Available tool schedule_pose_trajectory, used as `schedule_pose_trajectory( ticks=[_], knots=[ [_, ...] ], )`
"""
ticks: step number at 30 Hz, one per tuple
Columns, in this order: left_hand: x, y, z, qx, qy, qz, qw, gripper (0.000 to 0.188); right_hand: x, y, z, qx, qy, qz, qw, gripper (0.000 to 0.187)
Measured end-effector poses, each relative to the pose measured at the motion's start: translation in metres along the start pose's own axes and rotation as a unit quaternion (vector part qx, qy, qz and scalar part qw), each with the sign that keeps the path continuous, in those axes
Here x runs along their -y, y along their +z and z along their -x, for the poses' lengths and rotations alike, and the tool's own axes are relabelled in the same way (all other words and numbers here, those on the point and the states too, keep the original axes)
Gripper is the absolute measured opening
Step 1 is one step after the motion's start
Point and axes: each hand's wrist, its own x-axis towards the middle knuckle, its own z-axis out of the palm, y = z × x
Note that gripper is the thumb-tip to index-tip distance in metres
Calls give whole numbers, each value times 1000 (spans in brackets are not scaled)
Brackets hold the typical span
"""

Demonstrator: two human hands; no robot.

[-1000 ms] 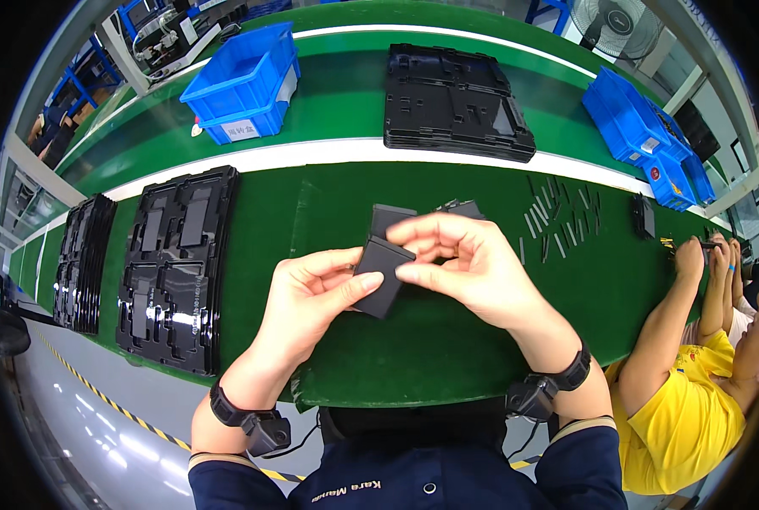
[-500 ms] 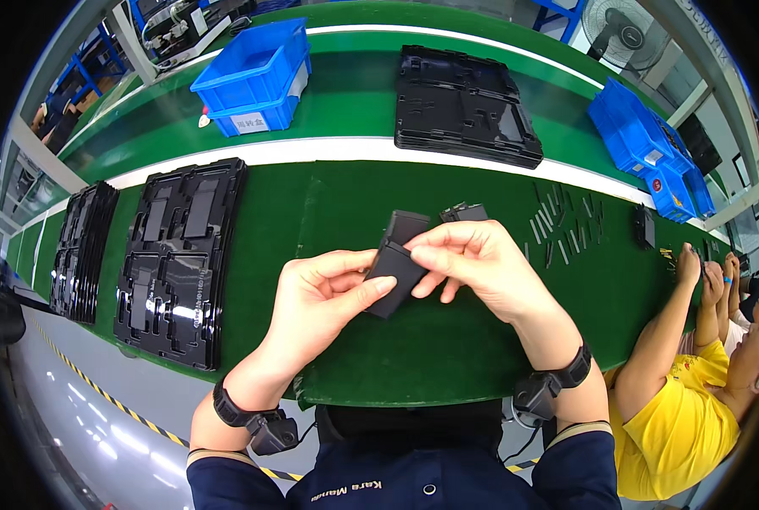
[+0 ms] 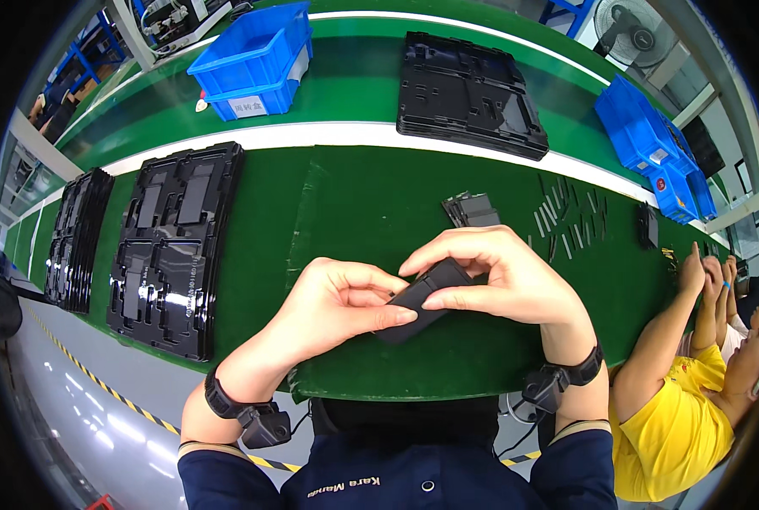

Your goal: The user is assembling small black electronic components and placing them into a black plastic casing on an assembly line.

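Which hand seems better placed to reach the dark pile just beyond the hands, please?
Probably the right hand: the dark pile lies just beyond it, while the left hand sits farther off. Both are on the black part, so the left would hold it alone.

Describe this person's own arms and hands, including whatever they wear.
The left hand and right hand are ungloved. Each forearm carries a black strap with a boxy black device; tan-edged navy sleeves stop short of the straps.
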Motion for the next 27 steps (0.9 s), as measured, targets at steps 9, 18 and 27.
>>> schedule_pose_trajectory(
  ticks=[9, 18, 27],
  knots=[
    [4, -3, -4, -45, 15, 26, 999, 16, -2, -3, 1, -30, 21, -23, 999, 17],
    [8, -6, 0, -58, 107, -68, 990, 23, 3, 5, -3, -45, 57, 24, 997, 15],
    [-7, -37, 70, -285, 161, -215, 920, 45, 9, 19, 5, -99, -9, 34, 994, 81]
  ],
)
